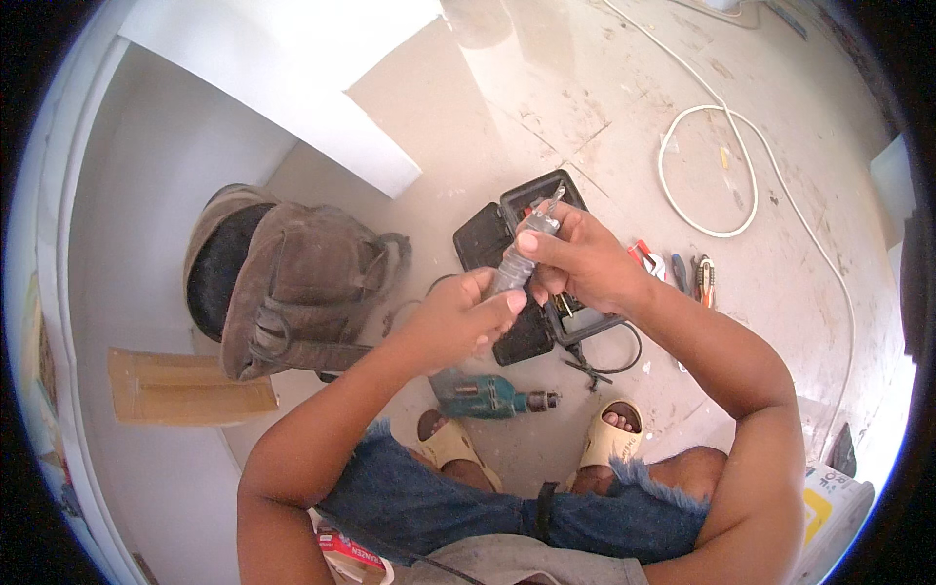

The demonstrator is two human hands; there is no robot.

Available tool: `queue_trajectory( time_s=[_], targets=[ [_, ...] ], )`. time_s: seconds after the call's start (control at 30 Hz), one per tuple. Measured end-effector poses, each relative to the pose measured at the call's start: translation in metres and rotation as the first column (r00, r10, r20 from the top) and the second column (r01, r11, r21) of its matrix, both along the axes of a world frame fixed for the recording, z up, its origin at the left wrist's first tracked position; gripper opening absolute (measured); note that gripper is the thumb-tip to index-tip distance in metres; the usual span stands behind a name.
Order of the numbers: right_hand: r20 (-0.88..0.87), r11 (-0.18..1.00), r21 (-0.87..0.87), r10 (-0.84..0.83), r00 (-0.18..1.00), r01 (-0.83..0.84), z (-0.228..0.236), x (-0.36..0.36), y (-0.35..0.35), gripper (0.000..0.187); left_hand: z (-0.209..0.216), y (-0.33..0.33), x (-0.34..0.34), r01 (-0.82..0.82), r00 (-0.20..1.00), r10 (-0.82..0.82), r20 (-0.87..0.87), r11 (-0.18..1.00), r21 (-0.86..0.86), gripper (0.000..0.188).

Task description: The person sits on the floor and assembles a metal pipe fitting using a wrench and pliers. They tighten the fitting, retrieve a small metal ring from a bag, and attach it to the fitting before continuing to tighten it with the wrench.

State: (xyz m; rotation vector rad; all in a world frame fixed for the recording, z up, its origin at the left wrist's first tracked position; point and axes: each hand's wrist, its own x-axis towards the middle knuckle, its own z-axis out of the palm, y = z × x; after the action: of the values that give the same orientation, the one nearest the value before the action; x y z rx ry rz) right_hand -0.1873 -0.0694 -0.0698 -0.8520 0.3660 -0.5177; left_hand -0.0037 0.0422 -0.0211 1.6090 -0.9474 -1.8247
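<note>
Between my two hands is a grey, ribbed cylinder [513, 270] with a pointed metal drill bit sticking out of its upper end; it looks like a hole saw. My left hand [458, 317] is closed around its lower end. Around the upper end, just below the bit, curl the fingers and thumb of my right hand [583, 255]. The piece is held tilted above an open black tool case [541, 183], which my hands partly cover. A teal power drill [483, 396] lies on the floor between my feet and my left forearm.
To the left stand a dusty brown backpack [302, 283] and a cardboard piece [190, 387]. Pliers [704, 281] and a dark-handled tool [680, 277] lie right of the case. A white cable [751, 175] loops across the tiled floor. At lower right is a white bucket [834, 512].
</note>
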Motion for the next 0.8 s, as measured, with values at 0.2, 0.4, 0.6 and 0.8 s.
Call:
queue_trajectory(
  time_s=[0.2, 0.4, 0.6, 0.8],
  targets=[
    [0.177, 0.964, -0.059, 0.267, 0.947, -0.26, 0.019, -0.008, 0.002, 0.037, 0.019, 0.008, -0.004, -0.043, 0.89, 0.105, -0.444, 0.988, 0.148, 0.043],
    [-0.01, 0.974, -0.226, -0.01, 1.0, 0.007, 0.02, -0.004, 0.007, 0.037, 0.017, 0.002, -0.001, 0.116, 0.989, -0.101, 0.105, 0.983, -0.146, 0.045],
    [-0.361, 0.943, -0.328, -0.178, 0.916, 0.054, 0.032, -0.02, -0.021, 0.035, 0.005, 0.004, 0.007, 0.249, 0.79, -0.029, 0.613, 0.928, -0.278, 0.062],
    [-0.415, 0.921, -0.387, -0.14, 0.899, -0.035, 0.031, -0.025, -0.021, 0.031, 0.003, 0.006, 0.009, 0.327, 0.715, -0.097, 0.692, 0.922, -0.208, 0.062]
  ],
)
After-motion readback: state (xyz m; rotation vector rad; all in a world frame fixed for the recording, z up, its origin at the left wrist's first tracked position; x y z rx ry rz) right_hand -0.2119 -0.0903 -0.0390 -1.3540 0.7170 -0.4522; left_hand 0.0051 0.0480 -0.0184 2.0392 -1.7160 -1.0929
